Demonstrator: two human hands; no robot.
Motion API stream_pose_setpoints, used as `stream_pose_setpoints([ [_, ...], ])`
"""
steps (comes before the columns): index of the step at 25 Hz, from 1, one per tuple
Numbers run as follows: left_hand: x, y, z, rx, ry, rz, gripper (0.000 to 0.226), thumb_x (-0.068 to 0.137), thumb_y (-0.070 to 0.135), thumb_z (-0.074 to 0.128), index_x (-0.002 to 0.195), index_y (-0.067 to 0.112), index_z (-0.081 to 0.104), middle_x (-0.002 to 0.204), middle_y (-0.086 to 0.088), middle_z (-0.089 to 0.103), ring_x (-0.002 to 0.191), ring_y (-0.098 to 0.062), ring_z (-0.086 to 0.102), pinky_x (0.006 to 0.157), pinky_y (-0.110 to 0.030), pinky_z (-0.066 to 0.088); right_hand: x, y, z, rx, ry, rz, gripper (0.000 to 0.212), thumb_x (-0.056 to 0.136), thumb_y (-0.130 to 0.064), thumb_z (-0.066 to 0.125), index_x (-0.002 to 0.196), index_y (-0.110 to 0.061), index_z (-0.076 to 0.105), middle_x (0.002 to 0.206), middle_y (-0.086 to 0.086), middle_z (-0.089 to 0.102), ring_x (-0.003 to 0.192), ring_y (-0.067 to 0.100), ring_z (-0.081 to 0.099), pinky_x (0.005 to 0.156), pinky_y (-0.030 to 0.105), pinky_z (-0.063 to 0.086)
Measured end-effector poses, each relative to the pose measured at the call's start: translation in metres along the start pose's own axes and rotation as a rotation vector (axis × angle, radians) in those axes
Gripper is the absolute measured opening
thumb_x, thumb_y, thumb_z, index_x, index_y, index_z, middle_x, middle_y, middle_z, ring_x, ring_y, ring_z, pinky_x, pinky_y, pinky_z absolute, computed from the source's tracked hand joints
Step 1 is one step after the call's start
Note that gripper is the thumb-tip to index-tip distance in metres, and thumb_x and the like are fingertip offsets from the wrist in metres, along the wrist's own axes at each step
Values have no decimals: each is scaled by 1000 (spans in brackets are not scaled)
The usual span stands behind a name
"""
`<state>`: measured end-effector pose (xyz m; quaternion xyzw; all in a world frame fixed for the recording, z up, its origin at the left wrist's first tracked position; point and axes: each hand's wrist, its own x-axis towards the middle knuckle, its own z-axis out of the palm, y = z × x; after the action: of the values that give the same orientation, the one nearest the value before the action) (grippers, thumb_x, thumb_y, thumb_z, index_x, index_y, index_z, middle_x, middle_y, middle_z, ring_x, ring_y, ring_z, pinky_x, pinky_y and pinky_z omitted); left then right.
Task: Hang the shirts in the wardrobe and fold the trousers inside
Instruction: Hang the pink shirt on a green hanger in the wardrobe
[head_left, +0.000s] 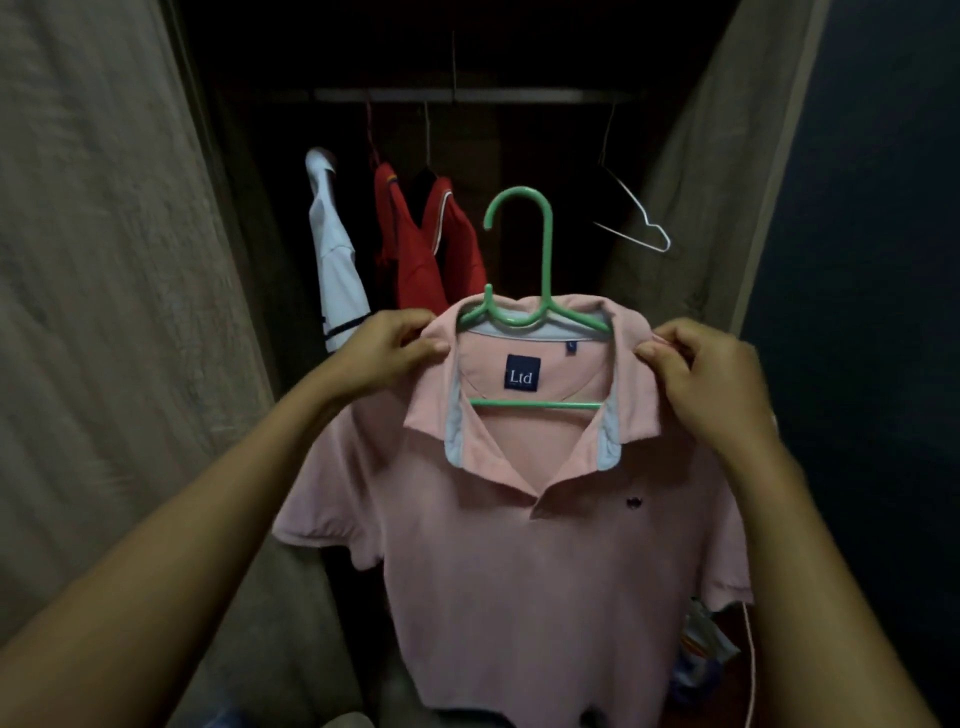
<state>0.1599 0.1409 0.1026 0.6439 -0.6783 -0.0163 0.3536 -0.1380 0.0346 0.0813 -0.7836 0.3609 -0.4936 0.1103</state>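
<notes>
Pink polo shirt (519, 571), likely soft and light, sits on a green hanger (546, 249) below the wardrobe rail (467, 95). The left hand (387, 353) and right hand (714, 376) each pinch a shoulder. The stiff hook seems the surest hold.

The pink shirt (519, 571) is soft, matt knitted cloth, its collar lined with smoother pale cloth. The green hanger (546, 249) in it is smooth, faintly glossy plastic. At one o'clock the wire hanger (640, 215) is thin pale metal. The rail (467, 95) at twelve looks like dull metal. The flap (104, 260) at nine is coarse, matt beige cloth.
</notes>
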Motion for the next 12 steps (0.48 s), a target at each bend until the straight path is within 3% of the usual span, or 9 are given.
stream_pose_setpoints([
  [3, 7, 1, 24, -131, 21, -16, 27, 86, 31, 54, 88, 5, 62, 79, -1, 59, 71, -8, 52, 67, -31, 43, -18, -3, -43, -50, -281, 97, 21, 90, -32, 55, 80, -21, 69, 80, 0, 69, 77, 16, 61, 71, 35, 49],
  [6, 17, 6, 47, -192, 28, -3, 29, 84, 26, 51, 89, 0, 60, 79, -5, 58, 74, -10, 51, 67, -29, 40, -36, -2, -69, -238, -498, 181, 13, 87, -32, 62, 75, -25, 64, 80, 0, 67, 74, 16, 60, 69, 37, 50],
  [9, 32, 20, 68, -147, 44, 8, 27, 83, 26, 49, 85, 1, 58, 78, -6, 58, 72, -11, 49, 67, -30, 39, -59, -3, -79, -353, -432, 206, 13, 89, -36, 57, 77, -30, 56, 83, -2, 63, 77, 21, 57, 69, 36, 47],
  [12, 52, 40, 87, -33, 95, 7, 17, 89, 22, 53, 86, 6, 60, 81, -10, 63, 72, -15, 52, 64, -28, 33, -74, -15, -90, -295, -287, 172, 14, 91, -40, 51, 89, -29, 60, 83, -4, 64, 76, 17, 57, 69, 35, 47],
])
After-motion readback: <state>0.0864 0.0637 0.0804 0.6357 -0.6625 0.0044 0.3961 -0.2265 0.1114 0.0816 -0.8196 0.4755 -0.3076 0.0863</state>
